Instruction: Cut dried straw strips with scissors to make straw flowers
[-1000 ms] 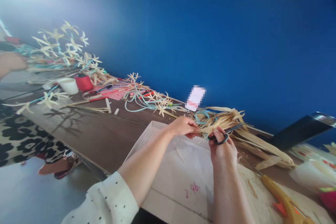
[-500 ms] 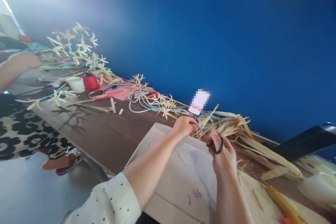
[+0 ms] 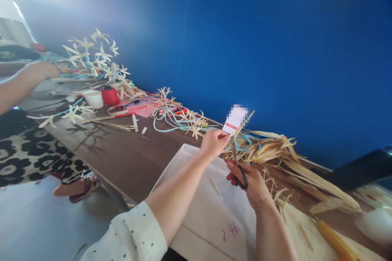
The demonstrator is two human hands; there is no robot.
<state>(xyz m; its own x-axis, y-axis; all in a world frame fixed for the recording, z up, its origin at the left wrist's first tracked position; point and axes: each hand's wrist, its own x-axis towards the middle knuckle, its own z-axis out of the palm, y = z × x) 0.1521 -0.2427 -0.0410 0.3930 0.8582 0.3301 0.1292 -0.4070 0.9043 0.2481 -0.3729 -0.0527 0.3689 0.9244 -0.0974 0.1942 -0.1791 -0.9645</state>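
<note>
Between the fingertips of my left hand (image 3: 214, 143) is a narrow strip of dried husk (image 3: 244, 124), its free end pointing up and to the right. My right hand (image 3: 249, 181) grips black-handled scissors (image 3: 241, 176) by the finger loops. Their blades reach up to the strip just beside my left fingertips. Both hands are over the far edge of a shallow white box lid (image 3: 220, 204) with "2.46." written on it. Behind them lies a heap of dried husks (image 3: 272, 149). A white card or phone screen (image 3: 235, 119), partly blurred out, leans near the wall.
Pale husk flowers (image 3: 88, 53) on blue stems stand at the left, by a white cup (image 3: 93, 99) and a red thread spool (image 3: 110, 96). Another person's arm (image 3: 30, 79) reaches in there. A yellow-handled tool (image 3: 337, 240) lies at lower right. A blue wall (image 3: 245, 49) bounds the table.
My right hand has turned and moved left, bringing the scissor blades from the husk heap to the strip. My left hand has shifted slightly, and the strip now sticks up in front of the card.
</note>
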